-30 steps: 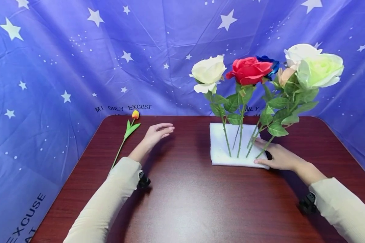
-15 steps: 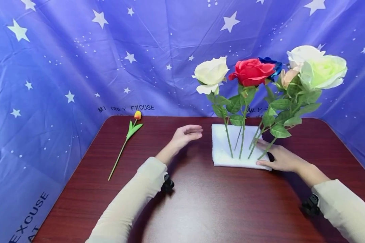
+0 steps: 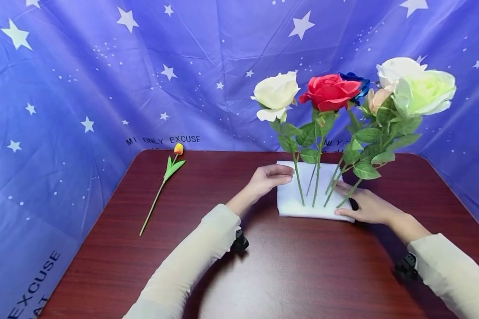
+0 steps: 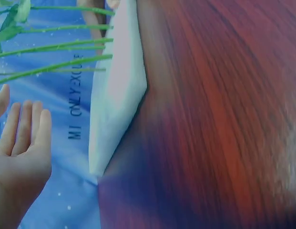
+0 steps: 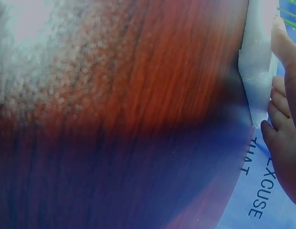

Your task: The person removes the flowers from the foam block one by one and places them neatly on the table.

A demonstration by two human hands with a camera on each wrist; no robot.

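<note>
A white foam block (image 3: pixel 288 195) lies on the table with several artificial roses upright in it: a cream rose (image 3: pixel 276 95), a red rose (image 3: pixel 330 92), a blue one (image 3: pixel 356 84) behind it, and white, peach and pale green blooms (image 3: pixel 425 93) at the right. My left hand (image 3: pixel 269 179) hovers over the block's left edge, fingers loosely extended and holding nothing; the left wrist view shows its fingers (image 4: pixel 25 129) apart from the stems. My right hand (image 3: pixel 369 206) rests on the block's right end, thumb at the front corner, fingers partly behind the stems.
An orange-yellow artificial tulip (image 3: pixel 161 186) lies on the left side of the dark red wooden table (image 3: pixel 239 274). A blue star-printed cloth (image 3: pixel 207 66) hangs behind and at both sides. The tall blooms lean over the right hand's side.
My left hand has moved right, away from beside the tulip, to the left edge of the foam block. The right hand stays on the block, and the roses stand as before.
</note>
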